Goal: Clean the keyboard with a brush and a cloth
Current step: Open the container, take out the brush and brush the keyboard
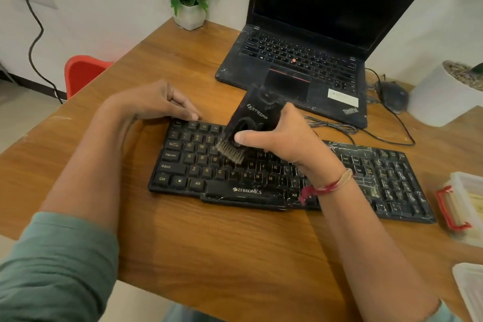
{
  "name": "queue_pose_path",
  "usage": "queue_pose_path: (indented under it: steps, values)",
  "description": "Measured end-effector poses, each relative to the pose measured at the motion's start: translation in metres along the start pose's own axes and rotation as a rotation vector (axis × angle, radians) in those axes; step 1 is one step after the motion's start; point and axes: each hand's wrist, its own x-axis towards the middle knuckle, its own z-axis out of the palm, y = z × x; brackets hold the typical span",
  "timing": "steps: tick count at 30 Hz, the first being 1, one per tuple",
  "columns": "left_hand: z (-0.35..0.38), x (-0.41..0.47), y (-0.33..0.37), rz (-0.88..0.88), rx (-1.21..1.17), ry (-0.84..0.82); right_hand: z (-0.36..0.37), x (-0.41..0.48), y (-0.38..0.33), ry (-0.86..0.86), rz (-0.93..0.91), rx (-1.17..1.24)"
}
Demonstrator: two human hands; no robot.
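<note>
Evidently, the brushing part of the job is in hand. The brush (253, 115) is gripped by the right hand (285, 136), with the thumb laid across its lower end and the fingers wrapped round the far side. It is held tilted, so that its bristles (231, 153) are set down on the left-centre keys of the keyboard (251, 183), about the E and D letters. The low grip, close to the bristles, is judged to give control over pressure among the keys.

The left hand (156, 102) is laid at the keyboard's far left corner, fingers loosely extended and grasping nothing, fingertips touching the top edge. It is presumably placed there so that the keyboard is kept from sliding under the strokes.

The keyboard is set on the table (209, 238), with a laptop (300, 60) just behind it. White streaks are seen on the keyboard's right section, so much is judged yet to be brushed. No cloth can be identified. A clip-lidded container (465, 206) lies to the right of the keyboard, its contents unclear.
</note>
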Motion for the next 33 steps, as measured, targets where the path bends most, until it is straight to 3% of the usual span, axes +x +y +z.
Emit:
queue_pose_path:
  steps: [2, 7, 10, 12, 17, 20, 22, 27, 30, 33]
  values:
    - [0.000, 0.001, 0.000, 0.007, 0.016, 0.010, 0.003, -0.001, 0.000, -0.039, 0.028, -0.058]
    - [0.002, -0.004, -0.001, 0.018, 0.005, 0.072, -0.009, 0.004, 0.000, 0.195, -0.001, -0.258]
    - [0.003, -0.004, -0.003, 0.017, -0.003, 0.093, -0.007, 0.003, -0.006, -0.006, 0.033, 0.021]
    - [0.003, -0.003, -0.006, 0.017, 0.000, 0.102, -0.001, 0.003, -0.004, -0.057, 0.000, -0.098]
    - [0.004, -0.001, -0.008, -0.006, -0.008, 0.145, -0.008, 0.006, 0.002, 0.246, -0.031, -0.385]
    - [0.006, -0.002, -0.007, 0.021, 0.014, 0.132, -0.004, 0.003, -0.001, 0.003, 0.035, 0.000]
    - [0.005, -0.002, -0.006, 0.027, 0.025, 0.118, 0.001, 0.003, 0.000, -0.103, 0.021, 0.011]
    - [0.003, 0.002, -0.010, 0.064, 0.013, 0.101, -0.001, 0.006, -0.003, 0.212, -0.055, -0.335]
    - [0.002, 0.004, -0.011, 0.087, 0.011, 0.083, 0.003, 0.002, -0.006, 0.013, -0.013, -0.040]
    - [0.003, 0.005, -0.012, 0.102, 0.000, 0.081, 0.006, 0.004, 0.001, -0.006, 0.021, -0.092]
